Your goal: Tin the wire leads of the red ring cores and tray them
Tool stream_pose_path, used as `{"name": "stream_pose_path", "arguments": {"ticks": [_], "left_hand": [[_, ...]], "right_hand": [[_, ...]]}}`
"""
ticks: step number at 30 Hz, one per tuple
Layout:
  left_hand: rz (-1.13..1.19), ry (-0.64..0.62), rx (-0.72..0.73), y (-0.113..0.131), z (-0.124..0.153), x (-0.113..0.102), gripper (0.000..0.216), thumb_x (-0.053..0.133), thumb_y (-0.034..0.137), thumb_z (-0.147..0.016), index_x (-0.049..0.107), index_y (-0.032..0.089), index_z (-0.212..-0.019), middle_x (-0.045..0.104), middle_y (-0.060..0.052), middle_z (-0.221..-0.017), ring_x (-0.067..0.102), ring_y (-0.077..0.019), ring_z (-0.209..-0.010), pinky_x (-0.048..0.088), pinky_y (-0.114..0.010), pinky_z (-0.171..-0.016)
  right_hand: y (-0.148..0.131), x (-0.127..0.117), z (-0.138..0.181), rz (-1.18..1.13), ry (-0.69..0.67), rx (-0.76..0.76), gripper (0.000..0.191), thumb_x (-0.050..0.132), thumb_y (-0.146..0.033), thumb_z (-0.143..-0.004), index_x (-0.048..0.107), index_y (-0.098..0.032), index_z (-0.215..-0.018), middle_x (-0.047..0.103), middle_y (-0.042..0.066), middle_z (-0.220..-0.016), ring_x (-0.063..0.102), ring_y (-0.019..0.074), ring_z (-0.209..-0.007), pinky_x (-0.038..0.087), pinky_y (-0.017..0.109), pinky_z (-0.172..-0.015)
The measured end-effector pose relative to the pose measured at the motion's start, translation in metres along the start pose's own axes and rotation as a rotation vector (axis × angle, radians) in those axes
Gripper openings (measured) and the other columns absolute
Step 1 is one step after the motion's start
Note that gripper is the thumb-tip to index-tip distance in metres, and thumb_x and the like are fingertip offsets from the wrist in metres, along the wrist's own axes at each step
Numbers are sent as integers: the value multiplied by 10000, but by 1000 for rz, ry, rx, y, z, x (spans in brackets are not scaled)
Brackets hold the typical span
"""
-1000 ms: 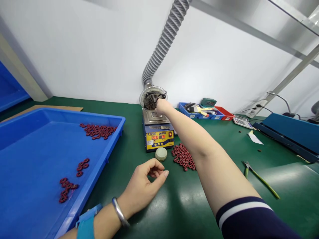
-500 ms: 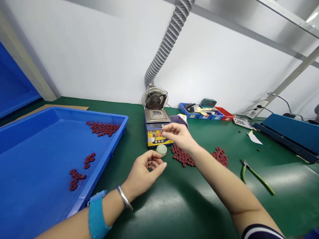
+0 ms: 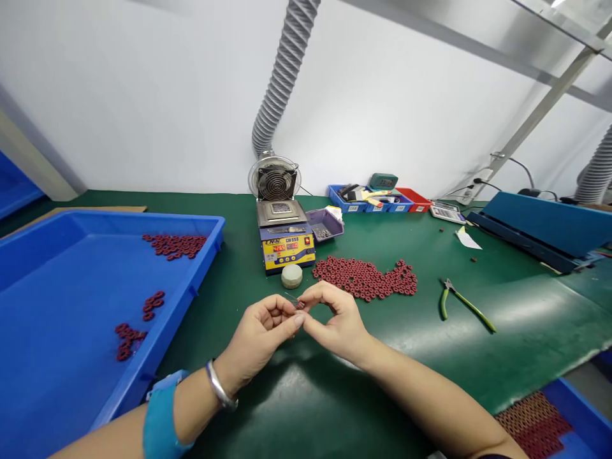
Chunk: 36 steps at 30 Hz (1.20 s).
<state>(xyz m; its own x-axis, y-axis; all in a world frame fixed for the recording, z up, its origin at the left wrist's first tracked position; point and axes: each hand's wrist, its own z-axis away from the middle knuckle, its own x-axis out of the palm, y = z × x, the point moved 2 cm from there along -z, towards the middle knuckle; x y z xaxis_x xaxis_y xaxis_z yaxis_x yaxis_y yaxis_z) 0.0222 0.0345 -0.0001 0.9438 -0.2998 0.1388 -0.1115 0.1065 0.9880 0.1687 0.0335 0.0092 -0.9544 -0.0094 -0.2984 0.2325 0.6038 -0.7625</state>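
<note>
My left hand (image 3: 261, 335) and my right hand (image 3: 337, 322) meet low over the bench, fingertips pinched together. Between them is a small dark red ring (image 3: 301, 305), with a thin wire jutting up to its left. Fingers partly hide the ring. Just beyond them sits a round pale-topped container (image 3: 291, 276), in front of a blue and yellow heated pot (image 3: 287, 245) with a lit display. Right of that container, many red rings (image 3: 363, 277) lie spread in one layer on the green bench.
On the left stands a large blue tray (image 3: 95, 287) holding clusters of red rings. Green-handled cutters (image 3: 461, 303) lie at right. Behind are a purple dish (image 3: 325, 224), small blue and red bins (image 3: 370, 203), and a grey duct hose (image 3: 282, 80). Another ring-filled tray is at lower right.
My right hand has come back from the front of the heated pot to meet my left hand, and both now pinch the ring. The view has shifted right.
</note>
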Motion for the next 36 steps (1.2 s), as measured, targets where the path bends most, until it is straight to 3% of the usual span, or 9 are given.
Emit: {"name": "stream_pose_path", "arguments": {"ticks": [6, 10, 13, 16, 20, 27, 36], "left_hand": [[-107, 3, -37, -6, 2, 0, 279, 735, 343, -672, 555, 152, -766, 564, 30, -668, 530, -105, -620, 452, -231, -611], [-208, -29, -39, -9, 0, 0, 269, 708, 353, -691, 550, 155, -783, 559, 25, -663, 526, -109, -613, 445, -239, -602], [-338, -57, 0, -7, -3, -2, 240, 672, 349, -714, 539, 162, -784, 562, 18, -669, 522, -117, -594, 446, -252, -580], [-517, -69, 106, -2, -8, -7, 191, 649, 317, -720, 535, 172, -772, 581, 6, -697, 537, -130, -603, 458, -270, -595], [-648, -63, 166, -1, -15, -15, 157, 624, 304, -726, 537, 176, -753, 587, 0, -697, 542, -140, -612, 448, -264, -582], [-635, -115, 166, -8, -18, -16, 133, 610, 288, -727, 545, 173, -746, 594, 1, -690, 543, -136, -592, 437, -258, -568], [-633, -132, 179, -11, -18, -16, 147, 625, 302, -722, 565, 176, -768, 626, -10, -719, 568, -142, -605, 432, -258, -571]], "right_hand": [[9, -16, -17, 146, 13, -135, 83, 558, -153, -775, 585, -201, -838, 627, 28, -830, 597, 151, -796, 496, 291, -742], [39, -34, -70, 379, -14, -210, 97, 489, -132, -794, 551, -199, -827, 588, 35, -850, 570, 155, -831, 470, 283, -774], [62, -40, -118, 682, -95, -187, 146, 448, -91, -788, 540, -176, -862, 571, 49, -888, 556, 153, -839, 450, 261, -762], [77, -36, -159, 887, -163, -157, 184, 428, -91, -803, 553, -162, -918, 572, 71, -958, 556, 171, -857, 430, 262, -727], [87, -21, -195, 983, -219, -163, 211, 421, -95, -821, 578, -169, -939, 574, 85, -1001, 550, 203, -859, 401, 284, -697], [103, 0, -221, 1119, -346, -182, 224, 405, -75, -849, 585, -154, -957, 577, 108, -1022, 546, 211, -857, 386, 295, -692], [107, 15, -221, 1103, -460, -206, 231, 384, -54, -855, 585, -129, -938, 574, 150, -1046, 532, 249, -974, 390, 331, -763]]}}
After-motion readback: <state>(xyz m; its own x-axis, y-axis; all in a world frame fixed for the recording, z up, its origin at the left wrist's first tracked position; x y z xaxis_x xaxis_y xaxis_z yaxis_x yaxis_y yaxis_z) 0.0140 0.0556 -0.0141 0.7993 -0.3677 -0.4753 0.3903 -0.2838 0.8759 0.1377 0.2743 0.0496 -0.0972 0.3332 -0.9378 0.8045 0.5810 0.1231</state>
